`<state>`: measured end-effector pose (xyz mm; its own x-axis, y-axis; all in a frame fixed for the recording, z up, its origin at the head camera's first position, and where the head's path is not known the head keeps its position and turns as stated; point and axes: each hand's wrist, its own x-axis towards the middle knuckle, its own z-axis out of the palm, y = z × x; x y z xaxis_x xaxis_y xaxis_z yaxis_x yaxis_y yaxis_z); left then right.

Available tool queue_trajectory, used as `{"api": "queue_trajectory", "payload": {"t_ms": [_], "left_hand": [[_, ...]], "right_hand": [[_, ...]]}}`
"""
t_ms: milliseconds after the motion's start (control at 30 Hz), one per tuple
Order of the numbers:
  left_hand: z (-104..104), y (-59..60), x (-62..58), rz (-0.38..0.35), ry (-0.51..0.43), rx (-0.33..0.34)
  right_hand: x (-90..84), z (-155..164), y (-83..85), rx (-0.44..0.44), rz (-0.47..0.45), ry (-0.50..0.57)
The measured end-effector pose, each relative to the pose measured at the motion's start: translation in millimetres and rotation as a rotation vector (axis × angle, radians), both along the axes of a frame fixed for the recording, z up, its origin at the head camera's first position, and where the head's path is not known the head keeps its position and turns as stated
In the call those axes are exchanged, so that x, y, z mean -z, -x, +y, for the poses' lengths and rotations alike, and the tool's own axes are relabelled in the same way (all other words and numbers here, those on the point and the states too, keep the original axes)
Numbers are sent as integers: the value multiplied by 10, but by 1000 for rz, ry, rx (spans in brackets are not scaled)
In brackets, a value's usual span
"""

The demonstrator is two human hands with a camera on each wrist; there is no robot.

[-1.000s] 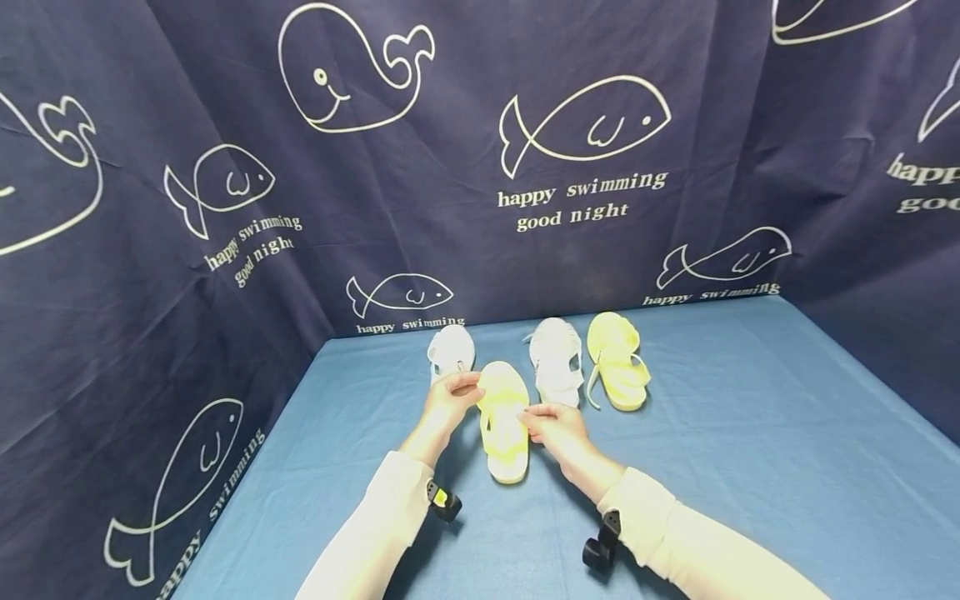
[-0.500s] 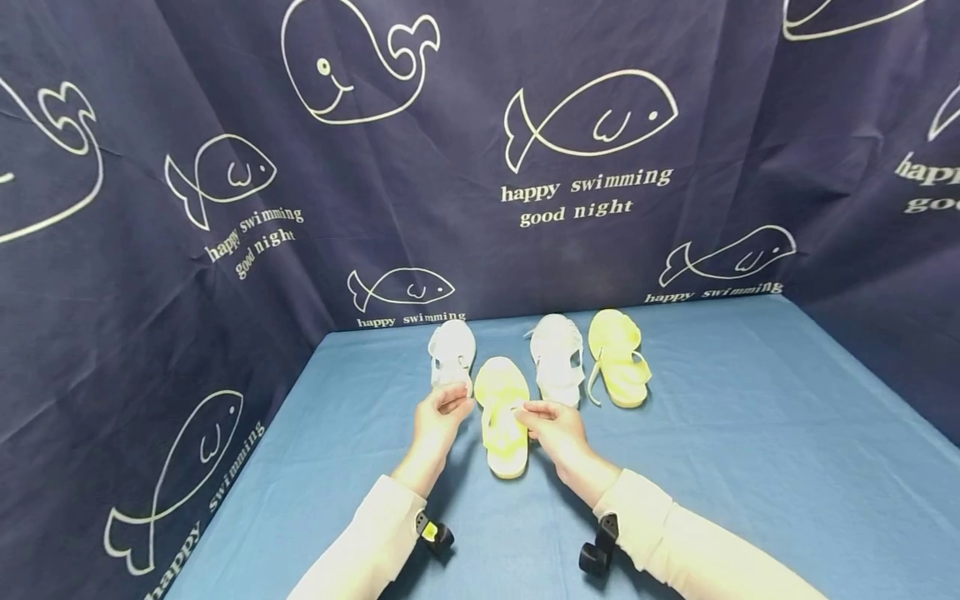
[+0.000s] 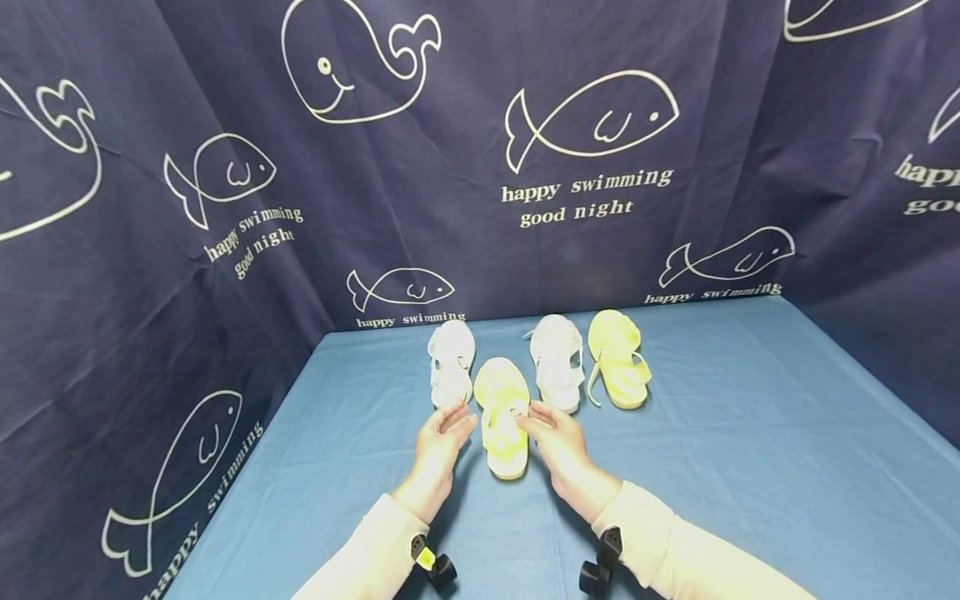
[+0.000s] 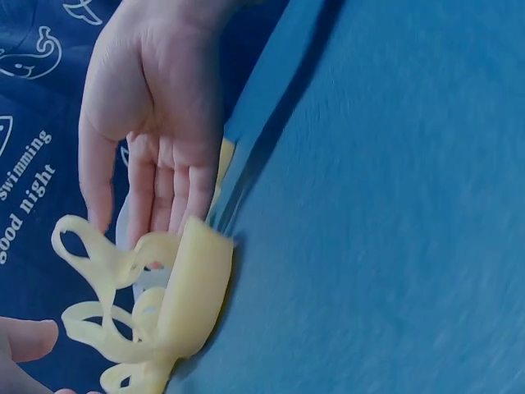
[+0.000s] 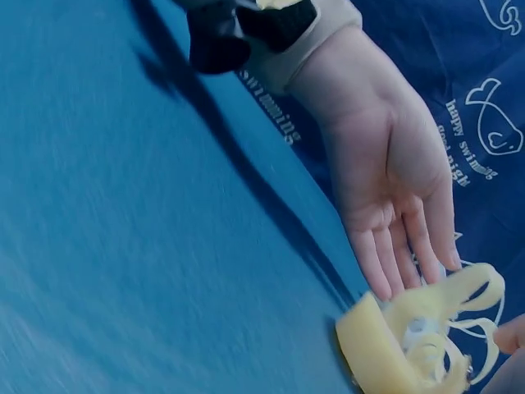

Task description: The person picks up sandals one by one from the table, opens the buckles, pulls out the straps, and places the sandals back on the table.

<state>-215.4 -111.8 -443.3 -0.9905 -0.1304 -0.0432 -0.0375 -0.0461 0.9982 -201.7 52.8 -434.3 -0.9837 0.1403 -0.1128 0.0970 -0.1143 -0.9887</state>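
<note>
- Both my hands have let go since a second ago: back then their fingers pinched the straps of the pale yellow rubber sandal [image 3: 502, 417], and now I see them drawn off to either side of it.
- That sandal lies flat on the blue cloth tabletop [image 3: 735, 467], toe away from me, heel toward me, midway between my hands.
- My left hand [image 3: 442, 437] sits just left of the sandal, fingers straight and relaxed, palm turned toward it; the left wrist view shows the fingertips [image 4: 176, 209] right by the sandal's edge [image 4: 193, 295], holding nothing.
- My right hand [image 3: 558, 437] mirrors it on the right, fingers loosely extended and apart, fingertips close to the strap; whether they touch it I cannot tell.
- From the right wrist view I see the sandal's looped straps [image 5: 447, 316] standing up off the sole.
- Behind it, near the back edge, stand a white strapped sandal [image 3: 452, 362], a second white sandal [image 3: 557, 362] and a second yellow sandal [image 3: 618, 358].
- Dark navy fabric printed with white fish and whales [image 3: 585, 167] hangs around the table.
</note>
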Motion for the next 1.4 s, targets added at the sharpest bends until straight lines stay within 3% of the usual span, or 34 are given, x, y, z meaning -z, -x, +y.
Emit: {"api": "queue_trajectory", "payload": {"t_ms": [267, 533, 867, 1400], "left_hand": [[27, -84, 11, -40, -96, 44], [38, -167, 60, -81, -119, 140], [52, -243, 72, -124, -81, 226], [84, -176, 42, -115, -85, 231]], "right_hand": [[40, -34, -82, 22, -67, 187], [71, -48, -147, -26, -110, 252], [47, -74, -229, 54, -141, 209], [31, -125, -172, 35, -135, 195]]}}
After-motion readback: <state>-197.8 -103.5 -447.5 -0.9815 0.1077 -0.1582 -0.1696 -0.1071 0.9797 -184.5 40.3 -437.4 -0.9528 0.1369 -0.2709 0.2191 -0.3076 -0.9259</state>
